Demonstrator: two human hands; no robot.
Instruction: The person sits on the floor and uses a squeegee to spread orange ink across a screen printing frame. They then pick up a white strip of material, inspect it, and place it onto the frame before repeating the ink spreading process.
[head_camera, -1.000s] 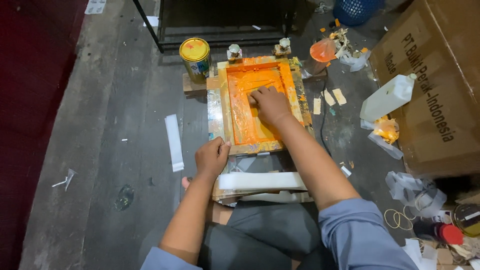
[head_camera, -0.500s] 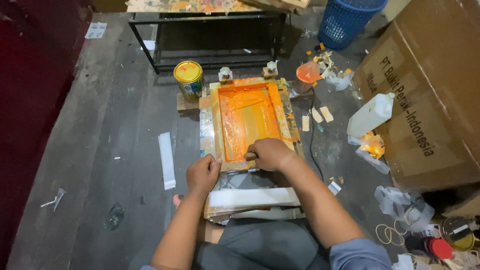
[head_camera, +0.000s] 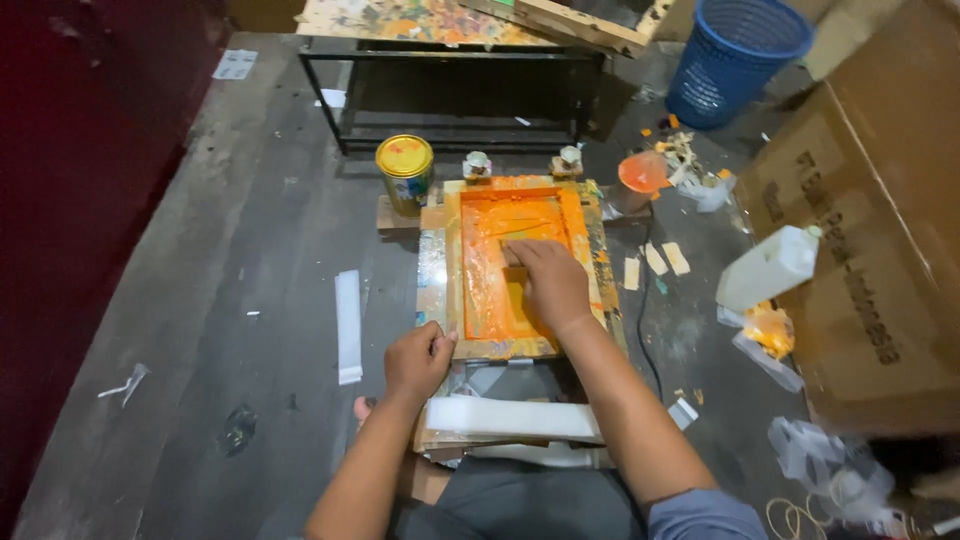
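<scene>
Two bare hands work a screen-printing frame (head_camera: 510, 270) on a grey floor (head_camera: 230, 300). The right hand (head_camera: 550, 280) lies palm-down inside the orange-inked mesh, fingers curled over something pressed flat against it; the tool itself is hidden under the hand, so what that grip has hold of cannot be told. The left hand (head_camera: 418, 358) is closed in a loose fist on the frame's near-left corner, steadying it rather than gripping anything loose.

Half a second earlier the right hand sat at the near edge of the frame; a second ago it was at the far end. It now rests about mid-mesh, which reads as another stroke across the screen under way.

The frame lies over a stack of white sheets (head_camera: 515, 418) just in front of the person's knees. Beyond its far edge stand a yellow-lidded paint tin (head_camera: 404, 170) and two small clamps (head_camera: 477, 164). An orange-smeared cup (head_camera: 642, 172), a white plastic jug (head_camera: 768, 268) and a blue basket (head_camera: 735, 55) sit off to the right, near a large cardboard box (head_camera: 870, 260).
</scene>
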